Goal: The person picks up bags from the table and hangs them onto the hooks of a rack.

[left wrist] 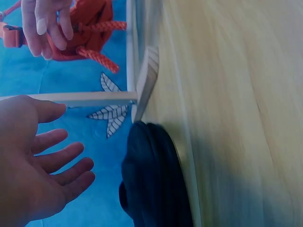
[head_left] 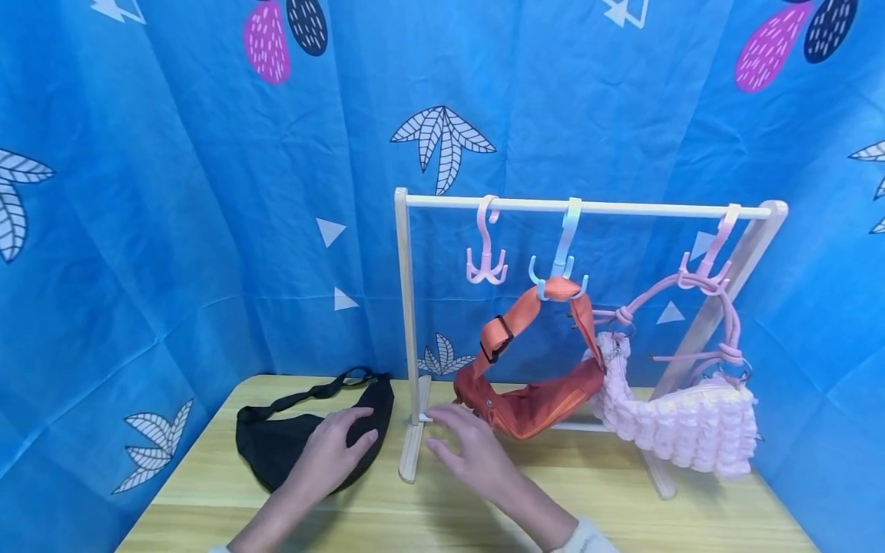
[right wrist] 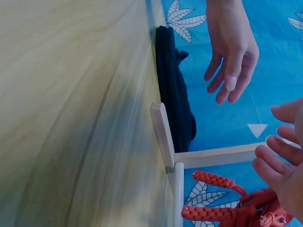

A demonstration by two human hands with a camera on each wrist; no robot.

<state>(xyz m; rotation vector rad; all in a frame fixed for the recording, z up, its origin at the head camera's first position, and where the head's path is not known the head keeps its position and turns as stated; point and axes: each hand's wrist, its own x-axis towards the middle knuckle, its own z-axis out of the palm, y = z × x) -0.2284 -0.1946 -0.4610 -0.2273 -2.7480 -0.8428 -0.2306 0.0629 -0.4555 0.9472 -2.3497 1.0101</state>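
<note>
My left hand [head_left: 334,449] hovers over the black bag [head_left: 273,449], which lies on the table with its strap toward the back. Its fingers are spread and relaxed, holding nothing. In the left wrist view the black bag [left wrist: 151,175] sits beyond those fingers. My right hand [head_left: 473,449] is in front of the rack's left foot, loosely bent and holding nothing. Close behind it hangs a red-orange bag [head_left: 532,399], its strap looped over a light blue hook [head_left: 565,242]. Red braided cords [right wrist: 213,213] dangle from that bag in the right wrist view.
The wooden rack [head_left: 406,307] stands on the table [head_left: 228,476]. A pink hook [head_left: 486,246] on its bar carries nothing. Another pink hook [head_left: 712,257] at the right holds a puffy pale pink bag [head_left: 691,426]. A blue patterned curtain [head_left: 276,192] encloses the back and sides.
</note>
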